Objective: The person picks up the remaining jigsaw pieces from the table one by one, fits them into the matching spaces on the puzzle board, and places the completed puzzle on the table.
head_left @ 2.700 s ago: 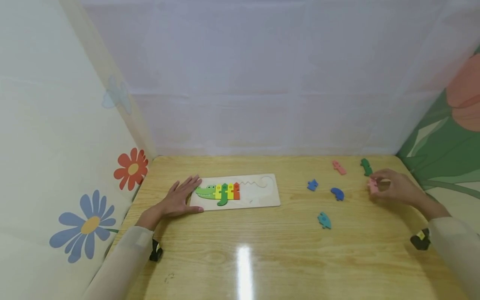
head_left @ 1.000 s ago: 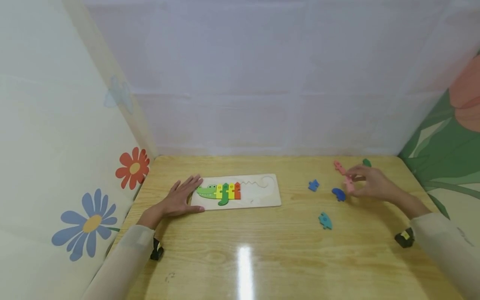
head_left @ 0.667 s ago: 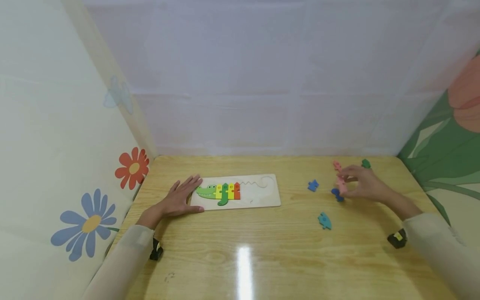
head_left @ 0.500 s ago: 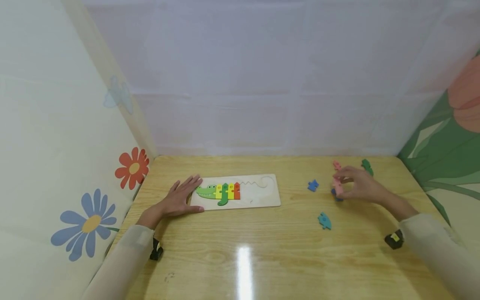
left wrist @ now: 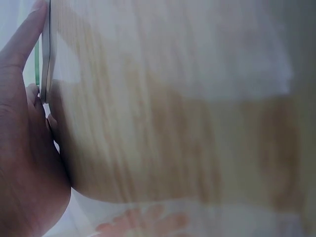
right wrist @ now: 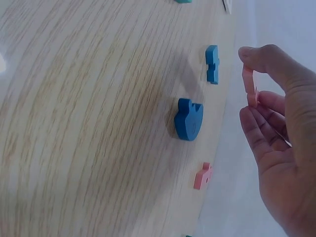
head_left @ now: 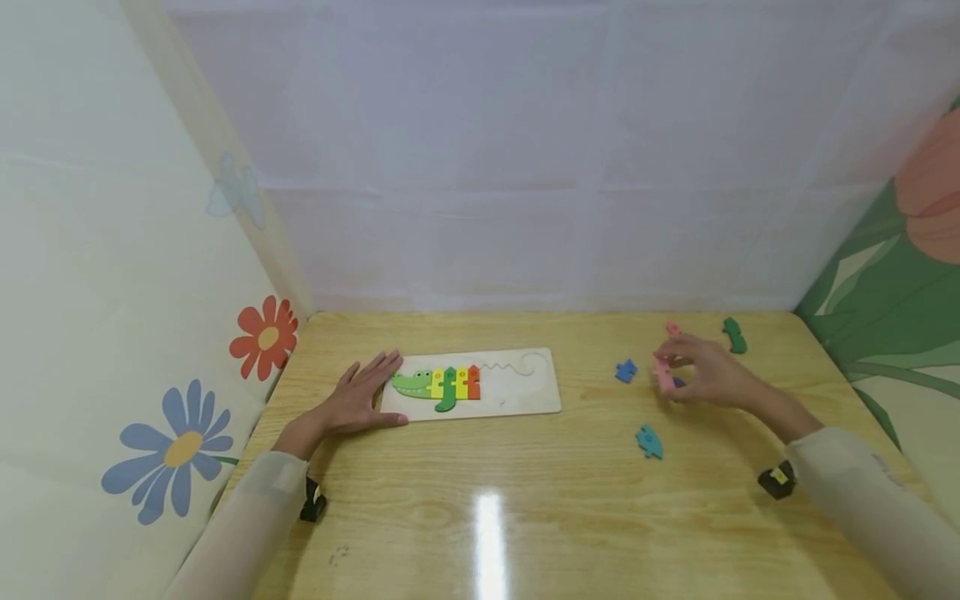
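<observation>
At your far left, a pale wall sheet bears a blue flower and a red flower. Next comes your left hand, spread wide with fingers and thumb extended; it grips nothing and rests against the left end of a light wooden board. On that board you have a green crocodile head, then a yellow piece, a green leg piece, another yellow piece and a red-orange piece, side by side; right of them a wavy line curls into a tail outline. Beyond the board, a small blue piece and, nearer you, a teal piece lie on the table. Then comes the pink piece, raised off the table, pinched between the thumb and fingers of your right hand. Behind that hand lie a second pink piece and a dark blue curved piece, both partly hidden in the head view. Farther right lies a dark green piece, near a leafy panel
</observation>
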Demonstrator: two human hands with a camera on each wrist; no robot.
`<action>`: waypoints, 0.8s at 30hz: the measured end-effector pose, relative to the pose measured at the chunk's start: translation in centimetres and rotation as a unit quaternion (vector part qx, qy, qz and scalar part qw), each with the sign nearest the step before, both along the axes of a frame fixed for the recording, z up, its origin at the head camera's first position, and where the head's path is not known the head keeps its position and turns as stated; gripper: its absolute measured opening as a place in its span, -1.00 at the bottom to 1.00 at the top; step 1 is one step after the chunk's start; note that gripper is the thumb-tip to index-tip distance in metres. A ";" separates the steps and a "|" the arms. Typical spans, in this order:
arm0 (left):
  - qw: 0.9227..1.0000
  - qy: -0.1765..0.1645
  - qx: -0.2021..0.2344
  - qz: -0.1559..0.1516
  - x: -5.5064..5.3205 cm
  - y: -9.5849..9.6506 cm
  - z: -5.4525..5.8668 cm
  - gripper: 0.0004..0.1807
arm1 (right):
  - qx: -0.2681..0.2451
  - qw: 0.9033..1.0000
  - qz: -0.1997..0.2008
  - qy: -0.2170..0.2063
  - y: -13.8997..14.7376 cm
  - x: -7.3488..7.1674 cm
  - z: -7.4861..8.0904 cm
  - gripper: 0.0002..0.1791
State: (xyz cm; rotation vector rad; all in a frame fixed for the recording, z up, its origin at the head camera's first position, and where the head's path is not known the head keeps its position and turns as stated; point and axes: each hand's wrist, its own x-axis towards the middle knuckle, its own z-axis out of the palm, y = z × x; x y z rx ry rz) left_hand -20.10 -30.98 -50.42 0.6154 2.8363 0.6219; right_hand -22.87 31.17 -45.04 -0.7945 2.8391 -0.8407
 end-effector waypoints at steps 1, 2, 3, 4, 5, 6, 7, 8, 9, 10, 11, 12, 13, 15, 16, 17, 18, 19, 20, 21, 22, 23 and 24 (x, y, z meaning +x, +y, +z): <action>1.000 -0.001 0.000 0.001 0.0 0.0 0.0 0.27 | 0.002 1.000 0.003 0.005 -0.1 0.0 0.0 -0.30; 1.000 -0.001 0.000 0.002 0.0 0.0 0.0 0.27 | 0.001 1.000 0.007 0.011 -0.2 0.0 -0.1 -0.31; 1.000 -0.001 -0.001 0.002 -0.1 0.0 -0.1 0.27 | 0.000 1.000 0.009 0.016 -0.4 0.0 -0.1 -0.32; 1.000 0.000 -0.002 0.003 -0.1 0.0 -0.1 0.28 | 0.000 1.000 0.016 0.024 -0.5 -0.1 -0.1 -0.33; 1.000 0.000 -0.002 0.003 -0.1 0.0 -0.1 0.28 | -0.001 0.999 0.020 0.030 -0.7 -0.1 0.0 -0.34; 1.000 -0.001 -0.001 0.004 -0.1 0.0 -0.2 0.28 | 0.000 0.999 0.025 0.035 -0.8 -0.1 0.0 -0.34; 1.000 0.000 -0.001 0.005 -0.2 0.0 -0.2 0.28 | -0.001 0.999 0.027 0.039 -1.0 -0.1 0.1 -0.34; 1.000 0.000 -0.001 0.005 -0.2 0.0 -0.2 0.28 | -0.002 0.999 0.031 0.043 -1.2 -0.2 0.1 -0.34; 1.000 0.000 0.000 0.005 -0.2 0.0 -0.2 0.28 | -0.001 0.999 0.033 0.044 -1.3 -0.2 0.2 -0.34; 1.000 0.001 0.001 0.005 -0.2 0.0 -0.3 0.29 | -0.001 0.998 0.036 0.046 -1.5 -0.2 0.2 -0.34; 1.000 0.001 0.002 0.005 -0.3 -0.1 -0.3 0.29 | 0.001 0.998 0.037 0.049 -1.6 -0.3 0.3 -0.35; 1.000 0.001 0.003 0.005 -0.3 -0.1 -0.3 0.29 | 0.001 0.998 0.041 0.053 -1.7 -0.3 0.2 -0.36; 1.000 0.002 0.004 0.004 -0.3 -0.1 -0.3 0.29 | -0.001 0.997 0.046 0.059 -1.9 -0.4 0.2 -0.38; 1.000 0.003 0.004 0.004 -0.3 -0.1 -0.4 0.30 | -0.004 0.996 0.053 0.068 -2.2 -0.5 0.1 -0.41; 1.000 0.002 0.005 0.005 -0.3 -0.1 -0.4 0.30 | -0.008 0.996 0.056 0.072 -2.3 -0.6 0.1 -0.42; 1.000 0.003 0.005 0.006 -0.3 -0.1 -0.3 0.30 | -0.011 0.995 0.059 0.074 -2.5 -0.6 0.1 -0.43; 1.000 0.003 0.006 0.006 -0.3 -0.1 -0.3 0.30 | -0.014 0.995 0.060 0.076 -2.7 -0.7 0.0 -0.44; 1.000 0.002 0.006 0.007 -0.3 -0.1 -0.3 0.31 | -0.018 0.995 0.059 0.074 -2.8 -0.7 0.0 -0.44; 1.000 0.002 0.005 0.008 -0.3 -0.1 -0.3 0.31 | -0.020 0.996 0.057 0.070 -3.0 -0.8 0.1 -0.44; 1.000 0.002 0.005 0.008 -0.3 -0.1 -0.3 0.32 | -0.021 0.996 0.055 0.065 -3.2 -0.7 0.1 -0.43; 1.000 0.001 0.006 0.009 -0.3 0.0 -0.3 0.32 | -0.023 0.996 0.054 0.062 -3.4 -0.8 0.1 -0.42; 1.000 0.002 0.006 0.010 -0.3 0.0 -0.3 0.33 | -0.024 0.997 0.054 0.059 -3.5 -0.8 0.1 -0.41; 1.000 0.002 0.006 0.011 -0.3 0.0 -0.3 0.33 | -0.024 0.997 0.052 0.054 -3.7 -0.8 0.1 -0.40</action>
